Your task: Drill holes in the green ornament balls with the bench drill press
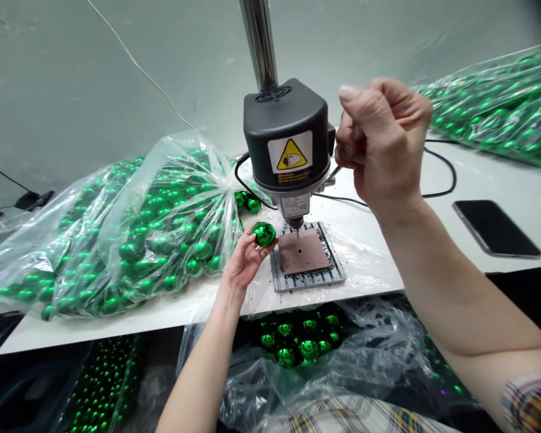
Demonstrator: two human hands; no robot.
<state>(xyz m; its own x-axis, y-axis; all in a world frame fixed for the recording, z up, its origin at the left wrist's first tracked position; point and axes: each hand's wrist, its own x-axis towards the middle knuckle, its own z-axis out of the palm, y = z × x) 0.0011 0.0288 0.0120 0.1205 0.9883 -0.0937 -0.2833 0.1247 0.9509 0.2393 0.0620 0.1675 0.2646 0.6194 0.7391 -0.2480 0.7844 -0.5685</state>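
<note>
My left hand (246, 260) holds a shiny green Christmas bauble (264, 234) by its fingertips, just left of the drill bit. A black bench drill press (286, 129) with a yellow warning label stands in the middle. Its thin bit (298, 233) points down over a pinkish board (305, 252) with a dark hole in it. Under the board lies a grey slotted base plate (277, 284), strewn with dark shavings. Raised on the right, my right hand (383, 135) is closed around the drill press lever, whose grip is hidden by the fingers; a metal rod shows below them.
A large clear bag of green baubles (153, 228) covers the table's left side. Another full bag (500, 108) lies at the back right, with a phone (497, 228) in front. Below the table edge is an open bag of baubles (309, 349). A black cable (453, 174) curves behind my right arm.
</note>
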